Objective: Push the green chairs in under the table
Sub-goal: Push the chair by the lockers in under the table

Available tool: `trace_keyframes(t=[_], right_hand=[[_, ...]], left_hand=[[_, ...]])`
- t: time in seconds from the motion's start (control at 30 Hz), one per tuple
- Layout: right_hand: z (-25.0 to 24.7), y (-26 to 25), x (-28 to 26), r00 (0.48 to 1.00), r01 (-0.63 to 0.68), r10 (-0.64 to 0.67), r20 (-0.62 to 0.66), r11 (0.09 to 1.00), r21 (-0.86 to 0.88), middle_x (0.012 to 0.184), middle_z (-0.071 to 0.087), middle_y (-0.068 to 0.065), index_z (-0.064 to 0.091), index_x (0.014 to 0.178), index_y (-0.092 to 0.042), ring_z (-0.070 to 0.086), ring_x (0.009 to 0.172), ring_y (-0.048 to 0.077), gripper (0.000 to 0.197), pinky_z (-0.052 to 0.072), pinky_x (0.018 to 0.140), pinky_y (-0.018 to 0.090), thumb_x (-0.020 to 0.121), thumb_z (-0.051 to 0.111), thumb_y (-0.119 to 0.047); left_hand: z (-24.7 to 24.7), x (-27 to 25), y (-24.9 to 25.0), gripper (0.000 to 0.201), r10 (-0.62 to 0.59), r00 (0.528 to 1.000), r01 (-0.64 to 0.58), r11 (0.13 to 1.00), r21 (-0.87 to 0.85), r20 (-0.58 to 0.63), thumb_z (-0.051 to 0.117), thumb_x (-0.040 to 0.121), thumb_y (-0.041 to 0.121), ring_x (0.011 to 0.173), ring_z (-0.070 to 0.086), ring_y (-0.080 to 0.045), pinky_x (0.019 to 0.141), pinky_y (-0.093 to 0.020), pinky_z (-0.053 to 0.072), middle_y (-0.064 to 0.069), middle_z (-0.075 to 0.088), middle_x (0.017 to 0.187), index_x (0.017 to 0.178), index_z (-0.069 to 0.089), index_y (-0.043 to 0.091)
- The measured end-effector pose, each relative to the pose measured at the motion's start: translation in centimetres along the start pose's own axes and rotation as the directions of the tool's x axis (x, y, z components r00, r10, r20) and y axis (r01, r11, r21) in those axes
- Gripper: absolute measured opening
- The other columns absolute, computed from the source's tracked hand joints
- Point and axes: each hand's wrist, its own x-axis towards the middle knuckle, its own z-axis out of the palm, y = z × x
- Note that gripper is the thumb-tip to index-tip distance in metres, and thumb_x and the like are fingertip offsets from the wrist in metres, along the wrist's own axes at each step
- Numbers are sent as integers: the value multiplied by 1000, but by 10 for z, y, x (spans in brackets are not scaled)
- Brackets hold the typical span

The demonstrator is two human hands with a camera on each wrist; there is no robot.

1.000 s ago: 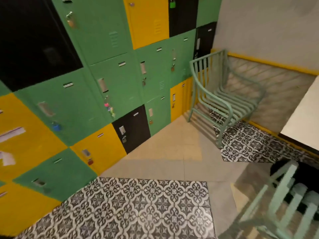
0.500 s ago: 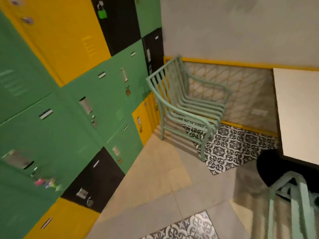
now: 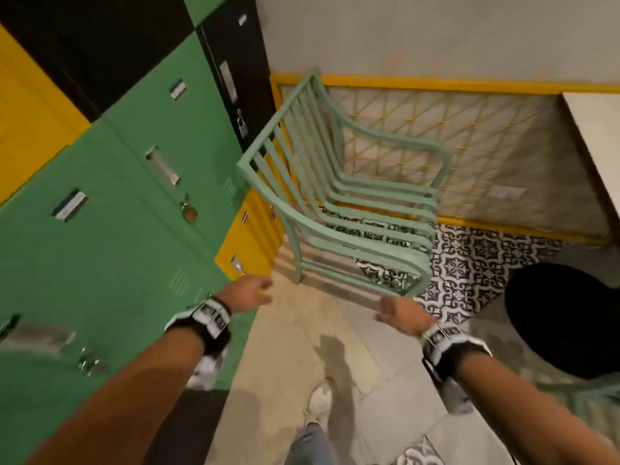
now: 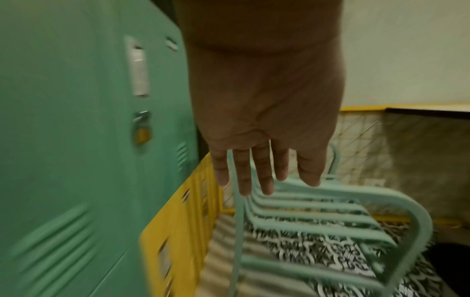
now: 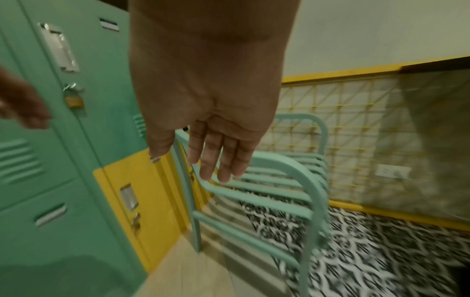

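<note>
Lockers [image 3: 110, 203] run along my left side, a wall of green, yellow and black doors; the nearest green door is just beside my left hand. Padlocks hang on some of them.

Floor [image 3: 295, 347]: plain beige tile under my arms, black-and-white patterned tile further ahead, under the chair.

Wall [image 3: 419, 31] ahead of both hands is pale above, with a yellow-framed panel of criss-cross lines low down.

Table [image 3: 600, 142]: pale top, only one edge in view, well off to the right of my right hand and beyond it.

Green chair [image 3: 339, 209]: slatted metal, with arms, standing in the corner ahead of both hands. Its back is toward the lockers, its seat faces the table. It stands apart from the table, not under it. Its near armrest is the closest part to my hands.

A dark round shape [image 3: 563, 317] sits to the right of my right wrist; I cannot tell what it is.

My left hand [image 3: 250, 295]: empty, fingers straight and loosely spread, short of the chair, touching nothing.

My right hand [image 3: 399, 313]: also empty, fingers straight and close together, near the front corner of the armrest, not in contact with it in the head view.

Both wrists carry strapped cameras [image 3: 209, 318].

My shoe [image 3: 318, 401] shows below, between my forearms.
</note>
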Motion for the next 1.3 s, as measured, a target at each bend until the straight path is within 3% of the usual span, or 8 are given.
trace_keyframes(t=[0.13, 0.33, 0.47, 0.6, 0.7, 0.87, 1.0, 1.3], right_hand=[[-50, -52, 103, 989, 41, -31, -143, 997, 70, 133, 53, 13, 45, 129, -16, 52, 116, 30, 47, 43, 101, 46, 89, 56, -39], [-62, -63, 216, 974, -5, 31, -227, 993, 114, 137, 49, 15, 41, 132, -13, 47, 121, 32, 60, 41, 102, 42, 83, 63, -42], [-45, -61, 256, 983, 23, 5, -185, 989, 148, 131, 55, 15, 43, 132, -15, 54, 114, 32, 66, 47, 94, 41, 79, 64, -50], [-32, -58, 283, 969, 28, -3, -248, 995, 99, 113, 66, 15, 50, 126, -17, 61, 102, 31, 59, 47, 80, 35, 81, 58, -55], [-31, -54, 290, 961, 47, -33, -275, 998, 42, 102, 69, 12, 56, 115, -17, 63, 96, 30, 47, 40, 69, 31, 84, 54, -53], [-33, -27, 269, 955, 60, -66, -289, 998, -31, 98, 70, 13, 56, 112, -14, 63, 92, 30, 46, 39, 69, 33, 87, 50, -52], [-37, 6, 243, 952, 42, -83, -296, 989, -141, 99, 70, 11, 53, 120, -16, 64, 93, 29, 52, 46, 74, 34, 87, 46, -57], [-57, 87, 184, 957, 17, -63, -284, 986, -164, 99, 71, 14, 50, 122, -17, 65, 95, 30, 57, 49, 78, 36, 86, 44, -61]], left_hand=[[-73, 110, 42, 46, 103, 995, -100, 979, 180, -8, 54, 94, 22, 129, 48, -30, 105, -40, 42, -14, 47, 144, 137, 44, 9], [-76, 235, 38, 64, 168, 985, -160, 847, 507, 30, 57, 87, 42, 134, 39, -30, 112, -47, 30, -13, 42, 147, 140, 37, 13], [-60, 265, 22, 64, 164, 986, -117, 723, 681, -6, 48, 89, 55, 130, 46, -28, 110, -45, 31, -11, 51, 141, 138, 41, 13], [-52, 277, 15, 55, 221, 974, -123, 680, 723, -42, 44, 92, 54, 119, 55, -27, 102, -40, 39, -10, 62, 126, 126, 50, 11], [-51, 278, 12, 52, 288, 955, -142, 657, 740, -72, 42, 92, 55, 112, 57, -27, 96, -37, 42, -9, 65, 118, 118, 53, 11], [-40, 266, 31, 54, 366, 929, -213, 641, 738, -49, 37, 92, 59, 111, 58, -24, 93, -35, 42, -5, 64, 118, 119, 50, 14], [-19, 257, 66, 56, 362, 932, -244, 651, 719, -12, 35, 92, 59, 109, 59, -26, 94, -37, 42, -8, 64, 118, 117, 51, 12], [19, 242, 161, 58, 370, 929, -257, 651, 714, -2, 32, 95, 56, 117, 55, -28, 101, -38, 39, -11, 60, 127, 125, 46, 8]])
